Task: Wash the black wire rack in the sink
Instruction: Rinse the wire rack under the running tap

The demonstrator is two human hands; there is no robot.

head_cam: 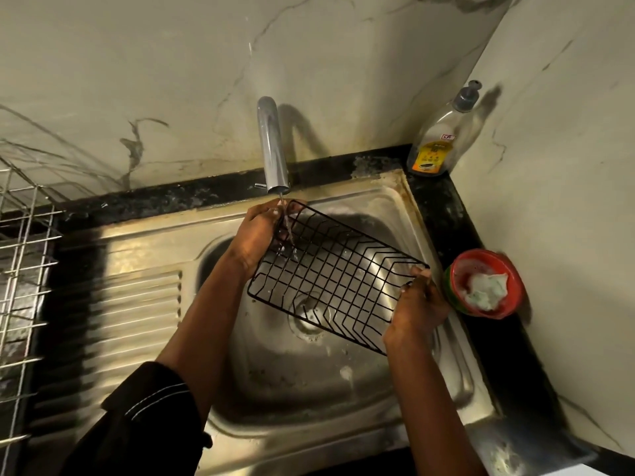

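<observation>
The rack (336,280) is hanging tilted above the sink (292,383) basin, its far corner sitting just under the tap (273,149). The left hand (257,235) is gripping that far short edge with its fingers curled round the wires, and water (288,226) is running down just beside them. The right hand (417,310) is clamping the near right edge, with its thumb over the rim wire. Between the hands the grid is spanning open air over the drain (311,317). Just right of the right hand, a red bowl (462,261) holding a soapy sponge (486,292) is sitting on the black tabletop (443,207), near the rack's corner. Beyond the bowl, a bottle (434,139) is standing in the wall corner. Left of the left hand the ribbed drainboard (130,314) is stretching towards a silver basket (20,252).
</observation>
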